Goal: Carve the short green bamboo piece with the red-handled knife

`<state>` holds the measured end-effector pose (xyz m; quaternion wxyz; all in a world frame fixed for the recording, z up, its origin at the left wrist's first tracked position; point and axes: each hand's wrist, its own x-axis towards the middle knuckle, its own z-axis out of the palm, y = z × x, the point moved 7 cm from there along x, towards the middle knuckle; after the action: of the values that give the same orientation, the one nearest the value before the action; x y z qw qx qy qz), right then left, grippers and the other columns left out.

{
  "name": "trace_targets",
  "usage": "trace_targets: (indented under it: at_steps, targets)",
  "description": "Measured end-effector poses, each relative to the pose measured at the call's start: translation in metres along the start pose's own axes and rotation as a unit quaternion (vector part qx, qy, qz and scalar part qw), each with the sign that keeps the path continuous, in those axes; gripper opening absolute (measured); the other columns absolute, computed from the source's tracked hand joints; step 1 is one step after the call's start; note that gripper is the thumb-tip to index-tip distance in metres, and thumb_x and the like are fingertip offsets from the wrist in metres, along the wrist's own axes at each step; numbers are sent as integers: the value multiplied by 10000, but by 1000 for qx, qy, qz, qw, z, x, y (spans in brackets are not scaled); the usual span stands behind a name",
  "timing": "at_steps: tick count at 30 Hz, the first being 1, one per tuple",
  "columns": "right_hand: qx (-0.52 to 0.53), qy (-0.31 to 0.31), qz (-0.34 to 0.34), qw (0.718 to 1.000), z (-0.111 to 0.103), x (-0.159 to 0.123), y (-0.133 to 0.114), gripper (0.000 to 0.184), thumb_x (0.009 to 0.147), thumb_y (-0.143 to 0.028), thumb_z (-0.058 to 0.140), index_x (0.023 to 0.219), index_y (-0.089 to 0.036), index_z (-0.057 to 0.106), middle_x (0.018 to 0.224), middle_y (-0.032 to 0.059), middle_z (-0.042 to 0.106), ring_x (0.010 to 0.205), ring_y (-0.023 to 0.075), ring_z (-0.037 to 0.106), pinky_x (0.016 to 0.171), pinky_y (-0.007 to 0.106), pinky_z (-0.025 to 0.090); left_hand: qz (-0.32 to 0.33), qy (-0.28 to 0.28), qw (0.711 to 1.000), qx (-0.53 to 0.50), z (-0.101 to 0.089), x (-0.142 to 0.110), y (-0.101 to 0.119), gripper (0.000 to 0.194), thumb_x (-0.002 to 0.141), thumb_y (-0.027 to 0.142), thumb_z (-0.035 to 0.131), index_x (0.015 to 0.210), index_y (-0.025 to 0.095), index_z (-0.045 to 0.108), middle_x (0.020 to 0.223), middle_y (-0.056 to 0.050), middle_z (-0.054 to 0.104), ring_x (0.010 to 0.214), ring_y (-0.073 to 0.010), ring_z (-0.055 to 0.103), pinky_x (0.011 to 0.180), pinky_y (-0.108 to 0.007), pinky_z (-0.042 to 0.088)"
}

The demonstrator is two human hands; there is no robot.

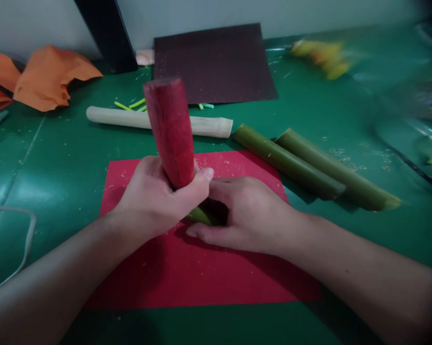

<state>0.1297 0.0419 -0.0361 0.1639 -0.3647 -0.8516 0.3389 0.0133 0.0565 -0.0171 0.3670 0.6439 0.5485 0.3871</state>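
Note:
My left hand (154, 196) is closed round a thick red wooden handle (171, 134), which stands nearly upright and leans a little left. The tool's lower end is hidden behind my fingers. My right hand (252, 215) grips a green bamboo piece (203, 216), of which only a small part shows between thumb and fingers. Both hands are close together, almost touching, above a red sheet (201, 282). Light shavings are scattered over that sheet.
Two green bamboo pieces (291, 163) lie to the right of the sheet. Behind my left hand lies a pale stick (212, 126). Farther back are a dark brown sheet (216, 62), crumpled orange paper (54, 79) and a blurred yellow object (322, 57). A black upright (108, 33) stands at the back left.

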Motion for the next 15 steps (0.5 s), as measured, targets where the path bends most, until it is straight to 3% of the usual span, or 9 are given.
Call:
trace_targets:
  at_steps: [3,7,15]
  targets:
    - [4,4,-8,1000,-1,-1,-1,324,804,-401,755,983,-132,737,774,23,702,614,120,557,571,266,326,-31,-25,999,-3,2,1,-3,278,787,266,662,557,180,532,502,55,496,470,-62,462,433,-156,400]
    - [13,16,-16,1000,-1,0,0,283,794,-402,763,894,-141,719,724,1,669,600,108,540,569,264,311,-44,-50,998,-15,6,-2,-2,354,779,239,646,509,187,424,481,64,408,460,-58,401,430,-165,380]
    - [33,-2,23,999,2,2,2,246,784,-395,756,895,-181,704,731,-18,665,631,113,551,583,267,306,8,-72,997,-13,8,-3,5,365,757,175,598,498,194,343,474,60,320,437,-61,313,393,-191,304]
